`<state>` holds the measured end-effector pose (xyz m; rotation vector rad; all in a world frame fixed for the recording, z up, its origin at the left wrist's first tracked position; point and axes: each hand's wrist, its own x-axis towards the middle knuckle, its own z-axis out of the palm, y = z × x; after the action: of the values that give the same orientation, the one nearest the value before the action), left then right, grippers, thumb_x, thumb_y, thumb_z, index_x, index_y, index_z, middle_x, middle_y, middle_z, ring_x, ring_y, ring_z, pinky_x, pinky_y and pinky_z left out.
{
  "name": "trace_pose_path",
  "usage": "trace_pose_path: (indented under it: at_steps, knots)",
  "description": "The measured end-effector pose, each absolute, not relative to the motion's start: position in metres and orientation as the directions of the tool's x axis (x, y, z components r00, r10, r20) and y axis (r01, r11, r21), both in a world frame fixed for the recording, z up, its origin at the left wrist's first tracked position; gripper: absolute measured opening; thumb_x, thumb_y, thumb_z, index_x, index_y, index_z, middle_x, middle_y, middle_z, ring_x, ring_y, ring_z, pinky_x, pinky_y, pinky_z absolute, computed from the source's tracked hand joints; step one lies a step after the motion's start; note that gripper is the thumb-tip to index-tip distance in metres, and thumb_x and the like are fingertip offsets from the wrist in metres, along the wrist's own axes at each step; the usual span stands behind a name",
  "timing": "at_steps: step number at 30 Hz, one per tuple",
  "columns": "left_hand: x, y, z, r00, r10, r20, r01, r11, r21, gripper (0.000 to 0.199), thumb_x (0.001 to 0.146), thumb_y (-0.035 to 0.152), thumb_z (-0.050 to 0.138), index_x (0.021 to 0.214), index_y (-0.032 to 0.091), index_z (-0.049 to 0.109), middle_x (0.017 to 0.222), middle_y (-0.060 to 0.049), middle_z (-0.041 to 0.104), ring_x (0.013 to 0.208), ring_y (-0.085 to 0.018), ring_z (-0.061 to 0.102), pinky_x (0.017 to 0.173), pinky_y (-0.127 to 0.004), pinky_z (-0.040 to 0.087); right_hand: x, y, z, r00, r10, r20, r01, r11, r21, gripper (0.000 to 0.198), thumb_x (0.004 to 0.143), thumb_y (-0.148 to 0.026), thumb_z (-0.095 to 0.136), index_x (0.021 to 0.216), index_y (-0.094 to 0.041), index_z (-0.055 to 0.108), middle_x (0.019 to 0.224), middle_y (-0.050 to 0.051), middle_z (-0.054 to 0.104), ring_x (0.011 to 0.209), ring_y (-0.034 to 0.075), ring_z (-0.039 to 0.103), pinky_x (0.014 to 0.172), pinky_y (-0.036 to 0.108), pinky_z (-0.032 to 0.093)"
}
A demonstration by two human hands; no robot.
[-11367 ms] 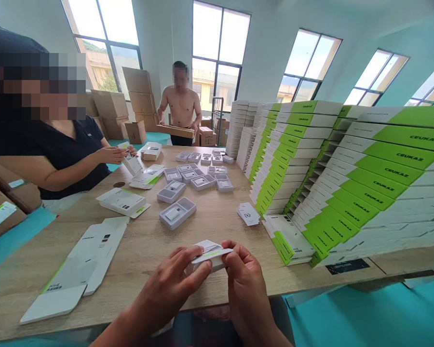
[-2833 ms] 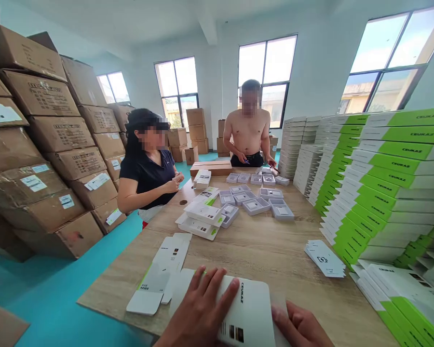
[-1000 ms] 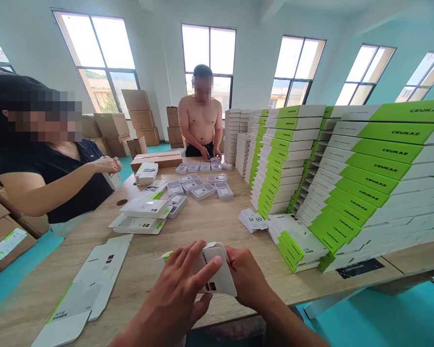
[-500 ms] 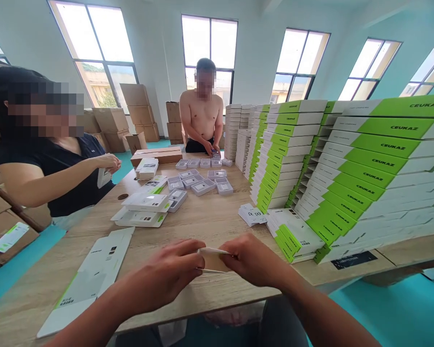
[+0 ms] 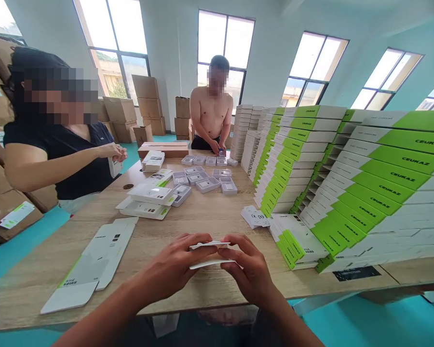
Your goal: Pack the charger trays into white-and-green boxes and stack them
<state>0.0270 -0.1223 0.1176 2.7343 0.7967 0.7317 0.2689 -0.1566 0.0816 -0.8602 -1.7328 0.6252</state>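
A small white carton [image 5: 211, 264] is held up between my two hands above the front of the table, its end facing me. My left hand [image 5: 179, 262] grips its left side, fingers along the top and into the end opening. From the right, my right hand [image 5: 248, 267] pinches its upper and lower panels at the end. The carton's contents, if any, are hidden. Flat unfolded cartons [image 5: 94, 260] lie on the table to the left of my left hand. A few white-and-green boxes [image 5: 298, 241] and a fan of printed cards [image 5: 255, 217] lie beyond my right hand.
Tall stacks of white-and-green boxes [image 5: 369, 188] line the table's right side. Clear plastic trays [image 5: 207, 184] and more flat cartons [image 5: 146, 202] lie mid-table. One co-worker [image 5: 65, 154] is at the left, another [image 5: 213, 106] at the far end.
My right fingers have shifted from the carton's inside to its top and bottom edges, and its end opening looks narrower. The view has turned slightly left.
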Motion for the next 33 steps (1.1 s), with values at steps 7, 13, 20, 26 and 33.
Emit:
trace_pose_path:
  at_steps: [7,13,20,26,33]
  knots:
    - [0.031,-0.130,0.087,0.605,0.531,0.593,0.452,-0.843,0.292,0.014,0.103,0.016,0.054,0.113,0.026,0.055,0.130,-0.010,0.062,0.108,-0.017,0.070,0.087,-0.028,0.059,0.221,-0.169,0.097,0.215,0.976,-0.034,-0.433,0.064,-0.899,0.028,0.072,-0.035,0.082,0.060,-0.020,0.062,0.110,0.004,0.065,0.100,0.022,0.059,0.088,0.031,0.049]
    - [0.029,-0.141,0.072,0.569,0.446,0.691,0.458,-0.870,0.184,0.032,0.100,0.010,0.056,0.129,0.023,0.054,0.127,-0.012,0.068,0.113,-0.020,0.071,0.094,-0.028,0.059,0.212,-0.173,0.084,0.299,0.952,0.068,-0.295,0.160,-0.942,0.018,0.080,-0.031,0.076,0.085,-0.022,0.062,0.111,0.005,0.068,0.093,0.020,0.063,0.085,0.032,0.053]
    - [0.029,-0.144,0.070,0.536,0.423,0.730,0.418,-0.885,0.206,0.028,0.101,0.012,0.057,0.128,0.017,0.055,0.128,-0.015,0.068,0.122,-0.022,0.067,0.103,-0.029,0.057,0.242,-0.172,0.075,-0.124,0.741,0.660,0.360,0.653,-0.666,0.020,0.098,-0.013,0.058,0.110,-0.026,0.066,0.120,0.008,0.071,0.112,0.020,0.068,0.097,0.034,0.055]
    - [0.030,-0.151,0.068,0.513,0.430,0.743,0.448,-0.872,0.196,0.023,0.102,0.015,0.056,0.125,0.014,0.057,0.124,-0.016,0.068,0.119,-0.021,0.068,0.101,-0.029,0.058,0.240,-0.174,0.093,-0.124,0.753,0.646,0.432,0.627,-0.648,0.012,0.096,-0.015,0.061,0.097,-0.024,0.068,0.107,0.005,0.071,0.099,0.017,0.070,0.087,0.026,0.056]
    - [0.031,-0.150,0.069,0.491,0.430,0.758,0.447,-0.871,0.205,0.022,0.105,0.014,0.048,0.124,0.014,0.058,0.120,-0.014,0.070,0.116,-0.020,0.070,0.100,-0.028,0.059,0.229,-0.176,0.086,-0.016,0.761,0.648,0.471,0.578,-0.667,0.010,0.096,-0.015,0.060,0.092,-0.023,0.066,0.101,0.004,0.072,0.084,0.014,0.070,0.077,0.023,0.056]
